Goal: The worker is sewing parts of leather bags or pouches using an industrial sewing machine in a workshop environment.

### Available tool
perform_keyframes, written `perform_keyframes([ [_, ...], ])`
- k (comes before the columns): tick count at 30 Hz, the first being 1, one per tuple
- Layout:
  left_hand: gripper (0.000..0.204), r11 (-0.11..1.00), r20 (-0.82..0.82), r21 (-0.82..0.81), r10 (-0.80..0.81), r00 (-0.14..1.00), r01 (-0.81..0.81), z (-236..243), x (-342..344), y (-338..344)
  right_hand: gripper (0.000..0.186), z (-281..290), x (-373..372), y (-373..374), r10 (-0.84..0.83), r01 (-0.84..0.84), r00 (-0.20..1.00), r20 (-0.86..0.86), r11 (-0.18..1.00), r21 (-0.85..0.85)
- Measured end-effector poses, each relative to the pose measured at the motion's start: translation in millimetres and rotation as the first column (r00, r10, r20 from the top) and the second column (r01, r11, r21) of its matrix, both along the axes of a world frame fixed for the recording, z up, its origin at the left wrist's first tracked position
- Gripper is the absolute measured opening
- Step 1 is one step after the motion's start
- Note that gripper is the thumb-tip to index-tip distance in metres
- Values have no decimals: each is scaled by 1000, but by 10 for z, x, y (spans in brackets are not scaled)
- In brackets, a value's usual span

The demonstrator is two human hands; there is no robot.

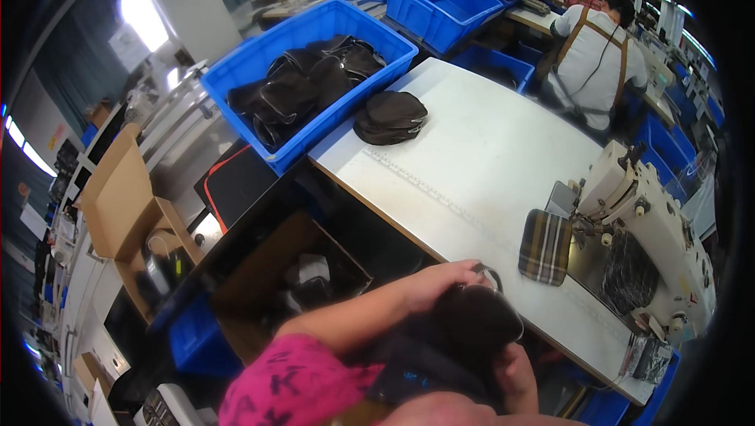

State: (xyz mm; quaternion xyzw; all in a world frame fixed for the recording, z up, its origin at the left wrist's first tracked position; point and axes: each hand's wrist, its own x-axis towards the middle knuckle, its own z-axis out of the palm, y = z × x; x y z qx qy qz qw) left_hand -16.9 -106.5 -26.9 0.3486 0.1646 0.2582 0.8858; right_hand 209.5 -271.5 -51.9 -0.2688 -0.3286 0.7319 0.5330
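At the near edge of the white table, both my hands hold a dark brown fabric piece (pixel 476 320) with a zipper-like strip along its rim. My left hand (pixel 450 280) grips its upper edge, with fingers closed near a loop of the strip. Lower down, my right hand (pixel 515 371) pinches the right side, its fingers partly hidden. A plaid fabric piece (pixel 545 246) with rounded corners lies on the table by the sewing machine (pixel 637 214). Farther back sits a stack of dark brown rounded fabric pieces (pixel 391 118).
A blue bin (pixel 307 21) full of dark fabric pieces stands left of the white table (pixel 464 127). More blue bins (pixel 440 5) stand behind. An open cardboard box (pixel 126 190) is at left. A person in a white shirt (pixel 594 64) sits beyond the table at the right.
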Motion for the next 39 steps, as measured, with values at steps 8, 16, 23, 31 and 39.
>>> perform_keyframes([
  [8,37,989,-76,-126,73,994,-83,-2,128,100,33,192,-69,177,-317,333,869,380,943,27],
  [16,53,913,-282,384,-24,959,136,177,-16,606,35,569,106,773,-306,242,777,550,952,188],
  [23,24,866,-405,464,21,914,186,479,376,630,22,494,203,777,-345,268,702,623,939,217],
  [31,17,737,-600,565,58,798,371,550,529,651,16,403,200,778,-377,315,691,617,925,213],
  [39,18,885,-501,280,-194,843,371,421,643,777,14,417,268,802,-350,219,622,700,937,274],
])
